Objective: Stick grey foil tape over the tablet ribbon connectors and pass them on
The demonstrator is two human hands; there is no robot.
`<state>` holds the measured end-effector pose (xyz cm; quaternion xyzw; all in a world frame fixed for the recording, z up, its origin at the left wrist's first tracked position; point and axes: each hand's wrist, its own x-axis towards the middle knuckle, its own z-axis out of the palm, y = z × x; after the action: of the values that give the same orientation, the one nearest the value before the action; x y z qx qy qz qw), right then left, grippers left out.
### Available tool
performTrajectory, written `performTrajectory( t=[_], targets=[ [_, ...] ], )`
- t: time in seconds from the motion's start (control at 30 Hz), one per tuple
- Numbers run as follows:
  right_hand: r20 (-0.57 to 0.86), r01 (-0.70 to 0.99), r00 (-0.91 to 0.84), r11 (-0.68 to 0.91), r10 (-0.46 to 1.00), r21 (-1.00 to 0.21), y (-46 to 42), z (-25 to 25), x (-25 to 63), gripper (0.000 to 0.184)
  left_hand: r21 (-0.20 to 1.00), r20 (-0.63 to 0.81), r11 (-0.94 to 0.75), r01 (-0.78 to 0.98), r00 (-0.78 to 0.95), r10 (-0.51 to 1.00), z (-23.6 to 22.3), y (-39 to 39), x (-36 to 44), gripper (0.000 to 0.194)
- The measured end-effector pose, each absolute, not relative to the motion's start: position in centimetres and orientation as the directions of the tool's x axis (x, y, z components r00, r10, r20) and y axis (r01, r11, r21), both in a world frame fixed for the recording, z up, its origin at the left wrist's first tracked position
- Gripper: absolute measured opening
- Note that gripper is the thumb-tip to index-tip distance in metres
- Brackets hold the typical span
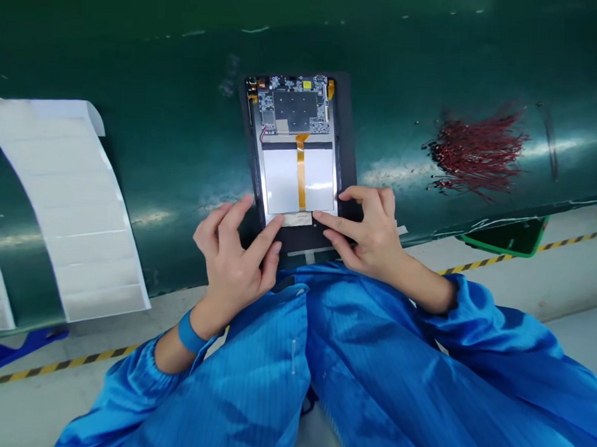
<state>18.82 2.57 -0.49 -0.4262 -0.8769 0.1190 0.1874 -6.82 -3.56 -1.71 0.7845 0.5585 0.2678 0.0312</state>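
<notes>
An opened tablet (296, 150) lies on a dark tray (348, 133) on the green belt, circuit board at the far end, white battery with an orange ribbon cable in the middle. My left hand (234, 260) rests at the tablet's near left corner, fingers stretched out and touching its edge. My right hand (366, 227) is at the near right corner, index finger and thumb pressing a small pale strip of tape (299, 218) at the battery's near edge.
A bundle of thin red wires (477, 153) lies on the green belt (158, 129) to the right. White strips of labels (74, 205) drape over the belt at left. A green bin (508, 236) and striped floor tape (476, 265) lie below.
</notes>
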Motion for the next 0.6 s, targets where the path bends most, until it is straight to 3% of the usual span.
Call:
performTrajectory(
  t=[0.37,0.5,0.6],
  targets=[
    [0.257,0.61,-0.72,0.764,0.645,-0.211,2.4,-0.8,19.3,0.04,0.212,0.372,-0.54,0.814,0.444,0.815,-1.6,-3.6,-8.3,0.07],
    [0.266,0.597,-0.708,0.756,0.654,-0.268,3.1,-0.7,20.0,0.039,0.228,0.323,-0.532,0.816,0.452,0.832,-1.3,-3.4,-8.7,0.068],
    [0.259,0.594,-0.669,0.71,0.697,-0.378,4.0,-0.3,21.0,0.033,0.238,0.305,-0.532,0.813,0.457,0.836,-1.3,-3.4,-9.0,0.065]
  ],
)
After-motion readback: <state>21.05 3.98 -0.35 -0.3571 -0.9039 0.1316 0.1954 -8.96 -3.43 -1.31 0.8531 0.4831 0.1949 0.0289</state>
